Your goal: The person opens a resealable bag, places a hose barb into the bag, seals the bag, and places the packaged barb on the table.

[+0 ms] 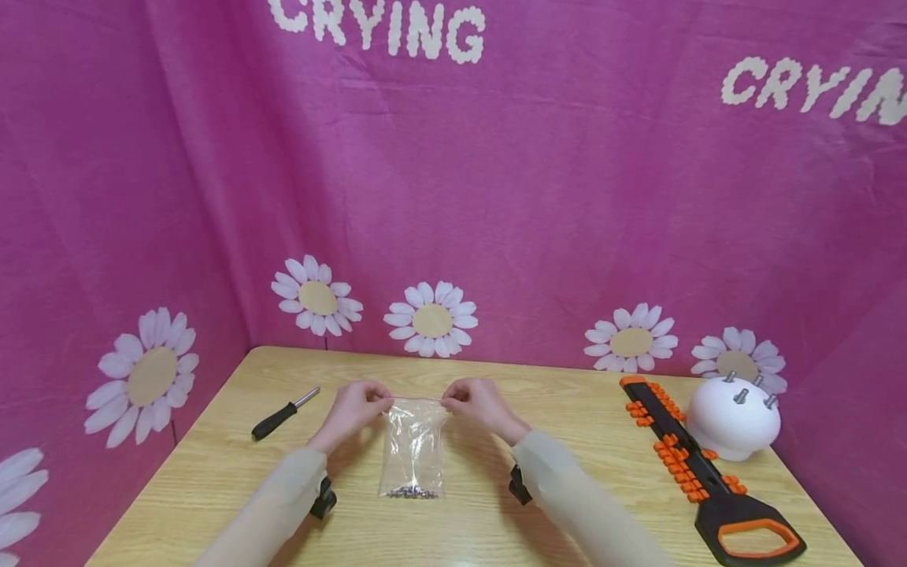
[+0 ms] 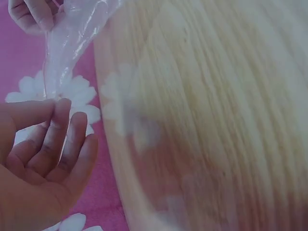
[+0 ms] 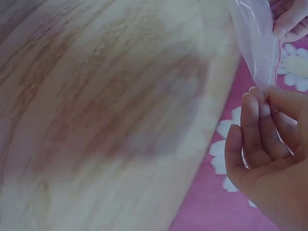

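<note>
A clear plastic zip bag (image 1: 414,449) hangs upright over the wooden table (image 1: 212,480), with several small dark screws (image 1: 412,493) lying at its bottom. My left hand (image 1: 352,409) pinches the bag's top left corner and my right hand (image 1: 478,404) pinches the top right corner, stretching the top edge between them. In the left wrist view my left hand (image 2: 41,144) holds the bag (image 2: 67,45) between thumb and forefinger, the other fingers loosely curled. The right wrist view shows my right hand (image 3: 269,134) pinching the bag's (image 3: 257,43) edge the same way.
A black-handled screwdriver (image 1: 283,413) lies at the table's left. On the right lie a long black and orange tool holder (image 1: 701,472) and a white dome (image 1: 733,417) with bolts standing in it. Pink cloth with daisies walls in the table.
</note>
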Motion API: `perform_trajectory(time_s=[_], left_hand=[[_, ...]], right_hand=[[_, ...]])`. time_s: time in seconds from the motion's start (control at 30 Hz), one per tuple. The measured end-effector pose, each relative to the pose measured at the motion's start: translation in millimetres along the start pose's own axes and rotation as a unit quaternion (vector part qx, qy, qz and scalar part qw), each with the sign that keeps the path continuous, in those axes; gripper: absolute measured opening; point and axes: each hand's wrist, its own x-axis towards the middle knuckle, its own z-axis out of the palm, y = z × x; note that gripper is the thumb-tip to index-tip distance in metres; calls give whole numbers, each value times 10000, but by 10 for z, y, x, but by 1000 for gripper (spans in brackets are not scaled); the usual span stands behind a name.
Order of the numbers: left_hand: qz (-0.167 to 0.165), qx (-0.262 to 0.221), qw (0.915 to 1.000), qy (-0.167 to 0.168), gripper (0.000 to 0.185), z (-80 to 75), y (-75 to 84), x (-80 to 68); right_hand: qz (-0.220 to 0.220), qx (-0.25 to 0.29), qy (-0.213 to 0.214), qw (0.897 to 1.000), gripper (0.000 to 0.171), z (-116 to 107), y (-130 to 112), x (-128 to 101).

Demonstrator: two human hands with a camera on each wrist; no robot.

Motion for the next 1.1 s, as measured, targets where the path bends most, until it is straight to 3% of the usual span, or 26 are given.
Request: perform_trajectory(time_s=[0.27, 0.53, 1.1], left_hand=[[63, 592, 9981, -180, 4, 91, -10, 102], [42, 1227, 9922, -224, 7, 174, -58, 148], [-230, 1778, 9836, -204, 14, 218, -71, 214]], right_hand=[[-170, -653, 114, 9977, 6, 172, 182, 104], [-315, -1226, 179, 9918, 6, 268, 198, 127], [184, -1283, 417, 9907, 10, 306, 199, 131]])
